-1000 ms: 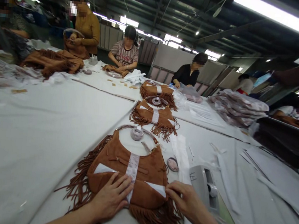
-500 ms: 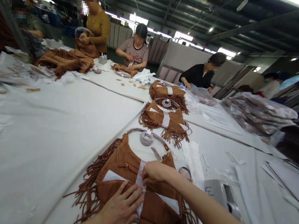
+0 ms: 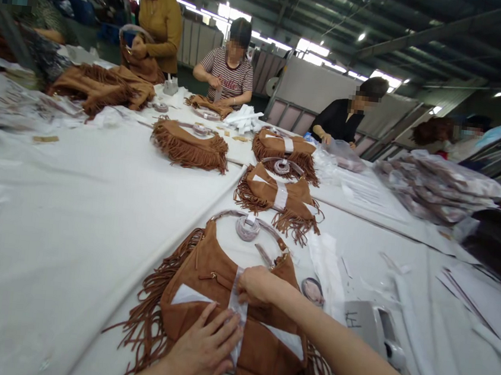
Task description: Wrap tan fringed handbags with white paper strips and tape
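Note:
A brown suede bag (image 3: 217,249) with long fringes lies flat before me, a whitish translucent band (image 3: 235,329) running down its middle. My left hand (image 3: 209,344) rests flat on the lower front of the bag, fingers spread over the band. Higher up on the band, my right hand (image 3: 258,285) is closed, its fingers curled in; the fingertips are hidden. White paper (image 3: 192,295) shows at the openings on both sides. Above the bag, a wrapped coiled strap (image 3: 247,228) lies inside the loop of the handle.
Two more banded bags, one nearer (image 3: 272,193) and one behind (image 3: 281,146), lie ahead. A fringed bag (image 3: 190,142) sits left of them. A grey tape dispenser (image 3: 372,328) stands at right, near stacked wrapped packages (image 3: 439,183). Several co-workers (image 3: 230,66) work across the table.
Another fringed bag has come onto the table ahead on the left. My hands have barely moved on the bag. The view has shifted slightly.

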The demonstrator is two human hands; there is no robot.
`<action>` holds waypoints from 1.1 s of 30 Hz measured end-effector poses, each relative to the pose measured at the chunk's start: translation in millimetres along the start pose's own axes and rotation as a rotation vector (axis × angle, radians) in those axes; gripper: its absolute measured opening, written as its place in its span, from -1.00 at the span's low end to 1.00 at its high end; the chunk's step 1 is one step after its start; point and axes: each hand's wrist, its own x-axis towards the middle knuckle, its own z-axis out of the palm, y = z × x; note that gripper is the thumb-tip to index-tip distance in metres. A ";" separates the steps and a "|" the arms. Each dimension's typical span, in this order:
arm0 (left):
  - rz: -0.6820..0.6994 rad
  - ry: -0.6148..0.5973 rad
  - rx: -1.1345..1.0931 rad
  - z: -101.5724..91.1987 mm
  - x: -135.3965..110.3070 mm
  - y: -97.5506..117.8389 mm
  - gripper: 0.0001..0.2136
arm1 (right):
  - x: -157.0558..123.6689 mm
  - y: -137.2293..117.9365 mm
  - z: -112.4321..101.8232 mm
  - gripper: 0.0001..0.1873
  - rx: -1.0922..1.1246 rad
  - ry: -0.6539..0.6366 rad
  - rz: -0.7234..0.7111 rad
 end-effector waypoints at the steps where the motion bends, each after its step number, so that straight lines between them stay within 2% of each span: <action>1: 0.001 0.001 0.002 -0.2 0.1 -0.1 -0.52 | 0.6 0.2 0.6 -0.80 0.000 0.001 -0.002; 10: 0.014 -0.003 0.017 -0.9 0.9 -1.2 -0.53 | 4.5 0.1 0.5 -0.77 -0.002 0.005 -0.003; 25: -0.006 -0.001 0.028 0.2 1.2 0.4 -0.55 | 8.0 -0.6 -2.2 -0.48 -0.020 -0.062 0.012; 33: -0.031 0.006 0.051 -1.7 2.9 1.5 -0.53 | 1.8 -6.0 -2.4 -0.49 -0.053 -0.036 -0.006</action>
